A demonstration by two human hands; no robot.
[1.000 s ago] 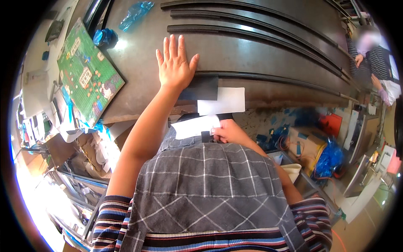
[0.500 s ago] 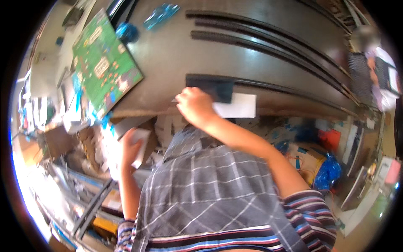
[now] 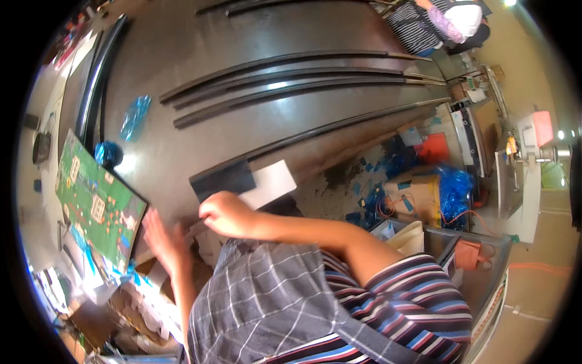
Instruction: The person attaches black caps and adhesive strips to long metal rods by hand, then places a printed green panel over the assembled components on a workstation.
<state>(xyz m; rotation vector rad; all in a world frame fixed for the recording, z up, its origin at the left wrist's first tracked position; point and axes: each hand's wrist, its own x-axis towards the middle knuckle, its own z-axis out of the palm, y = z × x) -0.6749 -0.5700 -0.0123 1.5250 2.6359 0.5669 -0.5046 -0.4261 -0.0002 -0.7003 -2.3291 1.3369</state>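
My right hand [image 3: 229, 215] is closed at the near edge of the table [image 3: 157, 173]; whether anything is between its fingers is hidden. Just beyond it lies a black flat piece [image 3: 223, 179], at the near end of a long dark strip [image 3: 339, 127]. A white sheet [image 3: 271, 185] lies beside the black piece, partly under it, close to my right wrist. Off to the left, my left hand [image 3: 165, 242] is raised with its fingers stretched out, somewhat blurred, and nothing shows in it. Nearest to it is a green patterned board [image 3: 100, 203].
Several long dark strips [image 3: 291, 76] lie across the table. Crumpled blue film [image 3: 135, 118] and a blue roll [image 3: 108, 155] are at the left. A person in stripes [image 3: 415, 27] is at the far right end. Below the table stand a cardboard box [image 3: 412, 194] and a blue bag [image 3: 454, 188].
The view has swung to the right. My left hand has risen toward the table edge, away from the white piece it was at. My right hand has drawn back off the black piece.
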